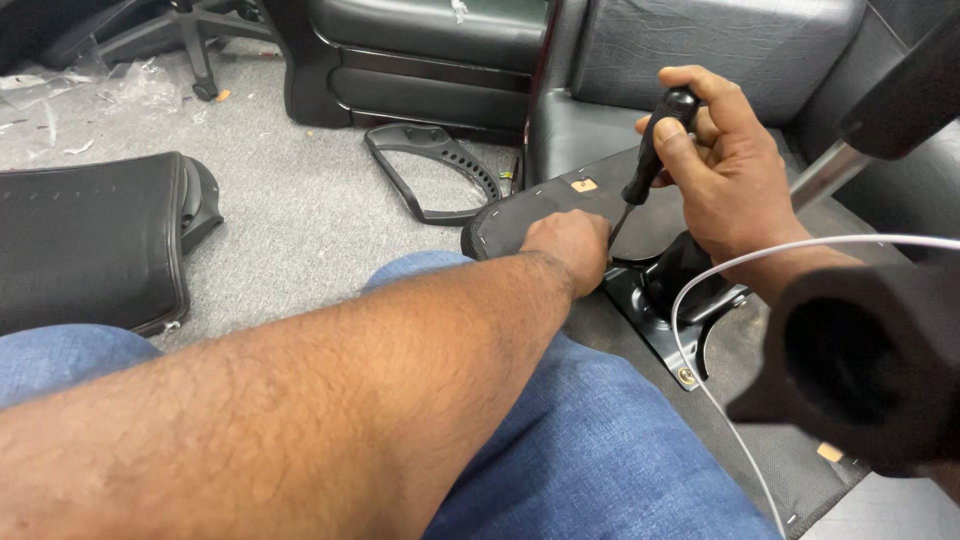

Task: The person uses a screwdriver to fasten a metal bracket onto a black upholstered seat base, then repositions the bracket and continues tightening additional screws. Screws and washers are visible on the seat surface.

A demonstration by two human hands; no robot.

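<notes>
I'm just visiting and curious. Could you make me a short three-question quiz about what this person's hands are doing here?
1. True or false: the right hand holds a screwdriver by its black handle.
2. Where does the left hand rest? A) on the upturned chair seat, by the screwdriver's tip; B) on the loose armrest frame; C) on the grey carpet.
3. Fill in: the black metal bracket has a brass-coloured ____ at its near corner.

Key: 1 true; 2 A; 3 screw.
</notes>
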